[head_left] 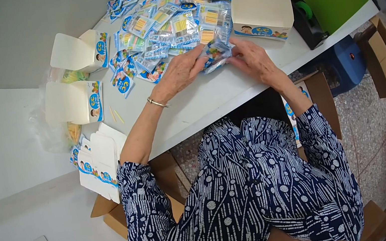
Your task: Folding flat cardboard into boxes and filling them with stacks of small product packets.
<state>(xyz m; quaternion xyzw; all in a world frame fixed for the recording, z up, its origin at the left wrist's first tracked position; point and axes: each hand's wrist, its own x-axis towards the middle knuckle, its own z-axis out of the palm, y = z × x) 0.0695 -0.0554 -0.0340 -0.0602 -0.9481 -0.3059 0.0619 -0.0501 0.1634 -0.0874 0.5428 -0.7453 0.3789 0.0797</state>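
At a white counter (228, 89), a person in a dark blue patterned blouse grips a small bundle of clear packets (212, 53) with both hands. The left hand (180, 72), a thin bracelet (157, 103) at its wrist, has its fingers closed on the bundle's left end; the right hand (254, 60) has its fingers closed on the right end. The bundle sits just above the counter's near edge, touching the front of a loose heap of blue-and-yellow packets (168, 28) that spreads away behind it. An open white carton (262, 1) with its flap raised stands just right of the heap. Two more open cartons (79, 52) (74, 103) stand left of the heap. A stack of flat, unfolded cartons (97, 168) lies further left and nearer the person, past the counter's edge. A black tape dispenser (306, 19) rests right of the raised-flap carton.
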